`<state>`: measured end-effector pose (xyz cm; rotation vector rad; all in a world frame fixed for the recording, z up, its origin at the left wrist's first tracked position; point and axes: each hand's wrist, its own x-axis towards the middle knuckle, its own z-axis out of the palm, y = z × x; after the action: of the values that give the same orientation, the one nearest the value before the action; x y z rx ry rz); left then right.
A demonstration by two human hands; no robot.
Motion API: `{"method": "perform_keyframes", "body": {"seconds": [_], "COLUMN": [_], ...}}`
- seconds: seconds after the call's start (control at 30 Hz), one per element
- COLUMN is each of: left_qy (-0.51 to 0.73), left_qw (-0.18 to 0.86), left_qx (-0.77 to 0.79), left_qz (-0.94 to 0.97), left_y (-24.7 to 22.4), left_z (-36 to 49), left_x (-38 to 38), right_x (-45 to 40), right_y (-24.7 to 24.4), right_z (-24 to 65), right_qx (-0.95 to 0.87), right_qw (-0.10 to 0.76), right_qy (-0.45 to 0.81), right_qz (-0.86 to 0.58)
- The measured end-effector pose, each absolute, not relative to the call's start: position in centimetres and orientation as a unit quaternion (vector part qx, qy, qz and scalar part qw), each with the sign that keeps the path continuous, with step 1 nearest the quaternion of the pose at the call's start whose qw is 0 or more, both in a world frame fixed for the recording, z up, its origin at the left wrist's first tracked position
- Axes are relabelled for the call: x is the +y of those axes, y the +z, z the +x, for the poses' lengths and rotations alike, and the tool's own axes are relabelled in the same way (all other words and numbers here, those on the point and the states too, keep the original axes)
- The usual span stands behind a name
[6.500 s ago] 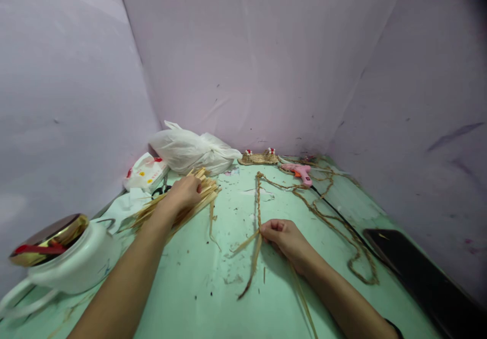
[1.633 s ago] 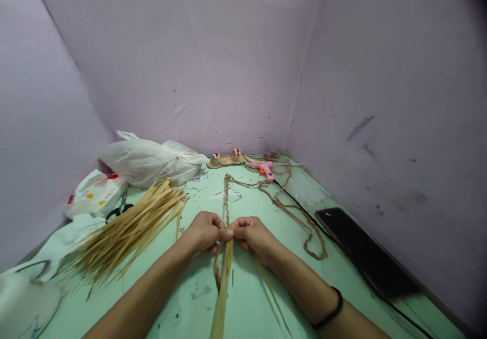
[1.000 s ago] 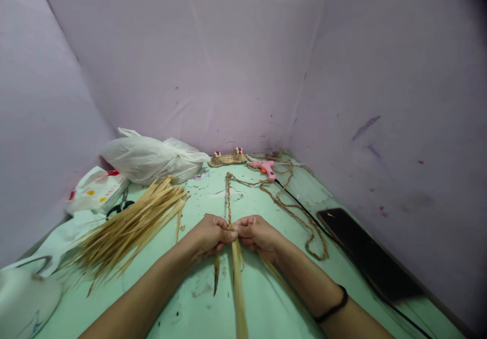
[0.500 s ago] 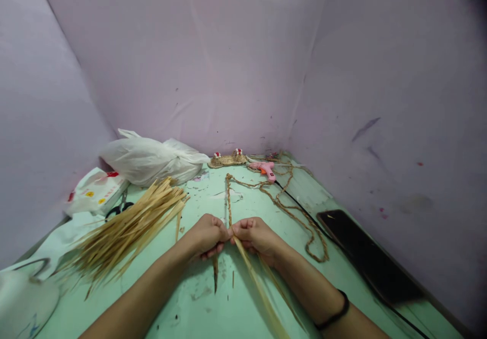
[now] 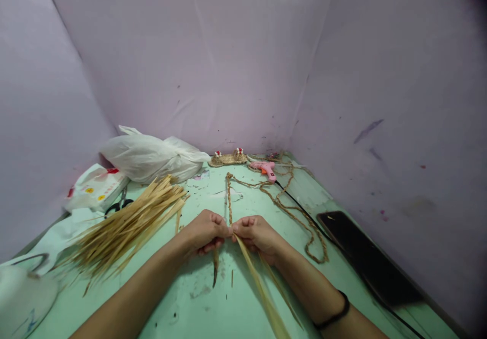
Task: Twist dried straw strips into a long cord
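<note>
A thin braided cord of straw runs down the middle of the table to my fingertips. My left hand pinches the cord's lower end from the left, and a short dark strand tip hangs below it. Touching it from the right, my right hand is closed on the loose straw strands, which trail toward me under the right wrist. The exact grip between the fingertips is hidden.
Left lie a straw bundle, black-handled scissors, a tissue pack and a white bag. Behind are a woven piece and a pink glue gun. Right: coiled cord, a black cable and a dark phone-like slab.
My left hand has shifted slightly up and left, its fingertips still at the braid. The dark strand tip below it has moved up a little. The right hand is nearly unchanged.
</note>
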<state>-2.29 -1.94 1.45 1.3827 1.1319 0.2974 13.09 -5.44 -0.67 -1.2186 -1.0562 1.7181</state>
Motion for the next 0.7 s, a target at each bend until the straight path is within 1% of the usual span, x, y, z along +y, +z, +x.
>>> {"method": "perform_keyframes", "body": {"seconds": [0.1, 0.17, 0.27, 0.33, 0.4, 0.5, 0.6, 0.7], "left_qy": [0.137, 0.141, 0.157, 0.161, 0.160, 0.167, 0.174, 0.174], "left_qw": [0.606, 0.579, 0.529, 0.508, 0.497, 0.485, 0.480, 0.502], "left_qx": [0.506, 0.532, 0.546, 0.533, 0.517, 0.512, 0.518, 0.551], "left_qz": [0.598, 0.601, 0.630, 0.657, 0.678, 0.689, 0.686, 0.644], "left_y": [1.6, 1.6, 1.1, 0.5, -0.2, -0.9, -0.5, 0.8], "left_z": [-1.9, -1.5, -1.1, -0.9, -0.9, -0.8, -0.6, -0.3], "left_x": [-2.1, -2.3, -2.4, -2.3, -2.2, -2.0, -2.1, -2.7], "right_x": [-5.4, -5.4, -5.2, -5.0, -5.0, -5.3, -5.8, -6.4], "right_y": [-0.6, -0.8, -1.4, -1.8, -1.6, -0.4, 0.8, 0.9], "right_z": [13.0, 12.8, 12.9, 13.1, 13.4, 13.5, 12.9, 11.8], "right_qx": [-0.425, -0.437, -0.498, -0.539, -0.547, -0.492, -0.437, -0.422], "right_qw": [0.379, 0.380, 0.376, 0.346, 0.302, 0.274, 0.281, 0.289], "right_qy": [0.655, 0.632, 0.539, 0.458, 0.421, 0.475, 0.547, 0.558], "right_qz": [-0.496, -0.515, -0.567, -0.617, -0.658, -0.676, -0.657, -0.653]}}
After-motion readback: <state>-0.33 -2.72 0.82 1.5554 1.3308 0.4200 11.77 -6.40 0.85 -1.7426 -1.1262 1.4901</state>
